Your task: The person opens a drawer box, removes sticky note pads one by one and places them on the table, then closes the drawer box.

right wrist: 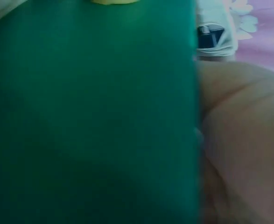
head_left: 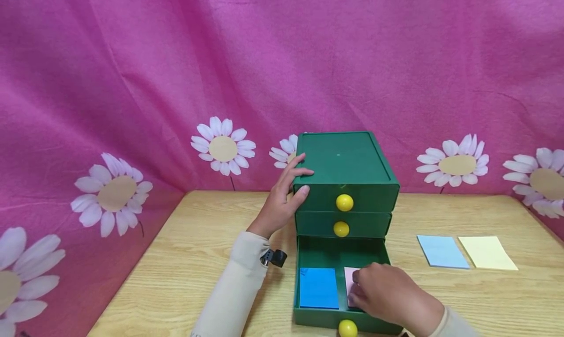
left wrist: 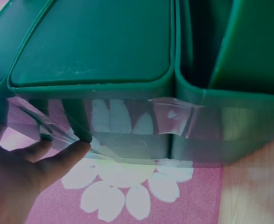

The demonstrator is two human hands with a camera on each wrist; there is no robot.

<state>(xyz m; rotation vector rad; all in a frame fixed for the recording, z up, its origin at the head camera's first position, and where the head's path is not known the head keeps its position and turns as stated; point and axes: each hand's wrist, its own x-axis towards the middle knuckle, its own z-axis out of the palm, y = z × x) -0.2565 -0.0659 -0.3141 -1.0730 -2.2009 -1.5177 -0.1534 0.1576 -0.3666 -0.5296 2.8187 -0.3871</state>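
A green drawer cabinet (head_left: pixel 345 158) with round yellow knobs stands on the table, its bottom drawer (head_left: pixel 317 318) pulled out. Against the cabinet's upper left edge rests my left hand (head_left: pixel 282 200), fingers spread; in the left wrist view its fingertips touch the cabinet's side. A blue sticky note pad (head_left: pixel 319 289) lies flat in the drawer's left half. Beside it, my right hand (head_left: pixel 392 293) reaches down into the drawer with bent fingers and holds a pink sticky note pad (head_left: pixel 349 278), mostly hidden under the hand. In the right wrist view, the green drawer front (right wrist: pixel 90 112) covers the fingertips.
To the right of the cabinet, a light blue sticky note pad (head_left: pixel 442 252) and a pale yellow one (head_left: pixel 488 253) lie side by side on the wooden table (head_left: pixel 211 239). A pink cloth (head_left: pixel 282 58) with white flowers hangs behind and at the sides.
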